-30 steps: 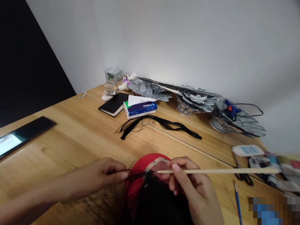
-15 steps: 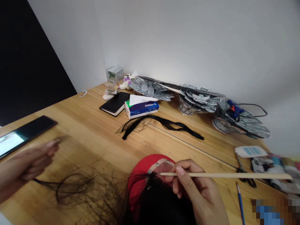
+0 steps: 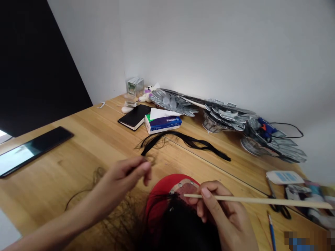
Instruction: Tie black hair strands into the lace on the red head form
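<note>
**A:** What does the head camera show?

**B:** A wooden table with a red cap at its near edge, right in front of the person. The cap has a pale net patch on it, and long black hair hangs down from it.

**A:** What is the right hand doing?

**B:** It holds a thin wooden stick in a narrow, firm pinch. The tip of the stick points at the net patch and looks very close to it.

**A:** And the left hand?

**B:** It is up off the cap, with its fingers bunched close in a narrow pinch. It may hold a thin hair, but I cannot tell. Loose hairs lie on the table under that arm, and a long black hair bundle lies farther out.

**A:** What step is this?

**B:** I think the stick and the hairs are being worked into the net, one small bit at a time.

**A:** What does the next move call for?

**B:** I'd say a steady hand. The left fingers need a good hold on the thin hair, and the stick needs to stay right at the net.

**A:** What else is there?

**B:** A tissue pack, a black notebook, a phone and scissors.
</note>
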The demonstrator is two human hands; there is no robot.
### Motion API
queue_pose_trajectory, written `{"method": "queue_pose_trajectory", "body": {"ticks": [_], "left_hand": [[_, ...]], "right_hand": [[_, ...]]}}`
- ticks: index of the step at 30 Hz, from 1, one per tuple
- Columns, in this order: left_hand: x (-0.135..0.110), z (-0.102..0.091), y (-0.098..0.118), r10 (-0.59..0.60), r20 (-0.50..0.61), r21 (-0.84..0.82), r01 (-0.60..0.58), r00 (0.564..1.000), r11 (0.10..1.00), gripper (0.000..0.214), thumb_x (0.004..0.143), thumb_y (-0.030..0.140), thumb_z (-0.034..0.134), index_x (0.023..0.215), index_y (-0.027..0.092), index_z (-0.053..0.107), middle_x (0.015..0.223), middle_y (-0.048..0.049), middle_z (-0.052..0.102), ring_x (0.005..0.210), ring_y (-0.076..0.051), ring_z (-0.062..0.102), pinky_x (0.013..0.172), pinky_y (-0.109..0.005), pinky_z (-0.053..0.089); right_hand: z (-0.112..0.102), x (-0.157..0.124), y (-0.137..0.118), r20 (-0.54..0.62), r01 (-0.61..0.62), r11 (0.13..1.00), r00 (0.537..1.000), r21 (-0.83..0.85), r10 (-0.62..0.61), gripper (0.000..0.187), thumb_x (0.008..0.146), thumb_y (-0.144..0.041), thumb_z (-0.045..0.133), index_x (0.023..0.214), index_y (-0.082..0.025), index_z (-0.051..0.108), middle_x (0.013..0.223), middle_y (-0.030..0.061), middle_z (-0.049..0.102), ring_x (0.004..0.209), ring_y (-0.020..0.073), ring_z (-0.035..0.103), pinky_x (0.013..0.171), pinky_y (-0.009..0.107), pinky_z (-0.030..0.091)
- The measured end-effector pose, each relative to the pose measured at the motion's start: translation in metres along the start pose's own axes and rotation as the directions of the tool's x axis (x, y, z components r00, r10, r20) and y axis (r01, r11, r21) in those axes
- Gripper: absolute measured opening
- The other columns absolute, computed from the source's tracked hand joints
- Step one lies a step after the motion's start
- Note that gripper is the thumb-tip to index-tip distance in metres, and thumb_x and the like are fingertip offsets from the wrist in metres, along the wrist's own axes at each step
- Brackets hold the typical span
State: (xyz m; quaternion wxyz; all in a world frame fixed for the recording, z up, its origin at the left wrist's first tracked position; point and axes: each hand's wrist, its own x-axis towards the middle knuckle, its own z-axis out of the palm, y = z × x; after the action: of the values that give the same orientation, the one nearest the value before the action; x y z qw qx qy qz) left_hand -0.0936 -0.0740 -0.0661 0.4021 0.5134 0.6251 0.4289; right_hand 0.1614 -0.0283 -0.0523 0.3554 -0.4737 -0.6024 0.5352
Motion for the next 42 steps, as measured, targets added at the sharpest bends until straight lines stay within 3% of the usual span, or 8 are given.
{"method": "queue_pose_trajectory", "body": {"ticks": [3, 7, 13, 17, 22, 26, 32, 42], "left_hand": [[0.018, 0.034, 0.019, 0.056, 0.136, -0.105, -0.042, 0.989, 0.994, 0.049, 0.097, 0.056, 0.056, 0.066, 0.019, 0.062, 0.066, 0.0005, 0.060, 0.066, -0.015, 0.055, 0.067, -0.025, 0.047], [0.026, 0.051, 0.020, 0.051, 0.249, -0.214, 0.004, 0.967, 0.977, 0.052, 0.098, 0.063, 0.052, 0.071, 0.019, 0.059, 0.060, 0.0028, 0.058, 0.049, -0.010, 0.042, 0.052, -0.023, 0.039], [0.022, 0.052, 0.019, 0.039, 0.290, -0.303, 0.053, 0.956, 0.952, 0.055, 0.100, 0.066, 0.046, 0.083, 0.017, 0.062, 0.071, -0.0014, 0.067, 0.050, -0.009, 0.046, 0.047, -0.021, 0.035], [0.017, 0.053, 0.030, 0.112, 0.266, -0.288, -0.032, 0.957, 0.957, 0.046, 0.105, 0.053, 0.047, 0.082, 0.017, 0.065, 0.079, -0.0025, 0.070, 0.067, -0.014, 0.058, 0.062, -0.024, 0.045], [0.017, 0.051, 0.044, 0.211, 0.221, -0.223, -0.161, 0.952, 0.961, 0.039, 0.104, 0.040, 0.051, 0.073, 0.019, 0.061, 0.078, 0.0001, 0.059, 0.077, -0.017, 0.056, 0.073, -0.026, 0.044], [0.022, 0.052, 0.053, 0.241, 0.257, -0.240, -0.180, 0.936, 0.954, 0.037, 0.104, 0.039, 0.049, 0.078, 0.019, 0.066, 0.093, -0.0032, 0.063, 0.095, -0.021, 0.060, 0.087, -0.029, 0.046], [0.024, 0.056, 0.058, 0.244, 0.356, -0.246, -0.161, 0.902, 0.956, 0.041, 0.100, 0.045, 0.053, 0.074, 0.017, 0.067, 0.087, -0.0027, 0.059, 0.089, -0.020, 0.057, 0.086, -0.031, 0.047], [0.023, 0.055, 0.054, 0.256, 0.376, -0.192, -0.195, 0.891, 0.962, 0.043, 0.098, 0.047, 0.054, 0.070, 0.017, 0.066, 0.086, -0.0025, 0.059, 0.092, -0.021, 0.062, 0.090, -0.032, 0.049]], "right_hand": [[0.000, -0.001, 0.002, 0.010, 0.005, 1.000, 1.000, 0.009, -0.005, 0.041, 0.094, -0.059, 0.069, 0.076, -0.022, 0.074, 0.063, 0.0025, 0.069, 0.056, 0.0157, 0.062, 0.053, 0.022, 0.051], [0.001, 0.000, 0.006, 0.028, 0.031, 0.999, 0.999, -0.028, -0.030, 0.045, 0.096, -0.061, 0.065, 0.076, -0.022, 0.072, 0.061, 0.0014, 0.066, 0.055, 0.0158, 0.060, 0.053, 0.023, 0.049], [0.004, 0.001, 0.008, -0.004, 0.071, 0.996, 0.997, -0.059, -0.071, 0.036, 0.096, -0.056, 0.067, 0.082, -0.024, 0.075, 0.063, 0.0001, 0.066, 0.055, 0.0169, 0.059, 0.055, 0.024, 0.050], [0.009, 0.002, 0.007, -0.002, 0.072, 0.997, 0.997, 0.042, -0.072, 0.032, 0.093, -0.056, 0.071, 0.090, -0.024, 0.077, 0.079, 0.0044, 0.078, 0.070, 0.0206, 0.072, 0.065, 0.026, 0.058], [0.011, 0.003, 0.003, 0.044, 0.033, 0.992, 0.998, 0.119, -0.039, 0.029, 0.091, -0.053, 0.075, 0.092, -0.024, 0.081, 0.094, 0.0082, 0.085, 0.087, 0.0257, 0.081, 0.082, 0.032, 0.065], [0.010, 0.004, 0.005, 0.028, 0.051, 0.998, 0.998, 0.047, -0.052, 0.033, 0.091, -0.054, 0.075, 0.097, -0.023, 0.084, 0.092, 0.0087, 0.085, 0.084, 0.0268, 0.080, 0.081, 0.034, 0.066], [0.017, 0.007, 0.018, -0.089, 0.018, 0.992, 0.996, 0.128, -0.006, 0.047, 0.078, -0.064, 0.081, 0.087, -0.018, 0.085, 0.082, 0.0077, 0.082, 0.068, 0.0249, 0.077, 0.070, 0.034, 0.066], [0.015, 0.008, 0.003, -0.136, 0.064, 0.993, 0.989, 0.095, -0.051, 0.028, 0.076, -0.047, 0.086, 0.072, -0.019, 0.085, 0.062, 0.0024, 0.074, 0.059, 0.0198, 0.066, 0.060, 0.028, 0.058]]}}
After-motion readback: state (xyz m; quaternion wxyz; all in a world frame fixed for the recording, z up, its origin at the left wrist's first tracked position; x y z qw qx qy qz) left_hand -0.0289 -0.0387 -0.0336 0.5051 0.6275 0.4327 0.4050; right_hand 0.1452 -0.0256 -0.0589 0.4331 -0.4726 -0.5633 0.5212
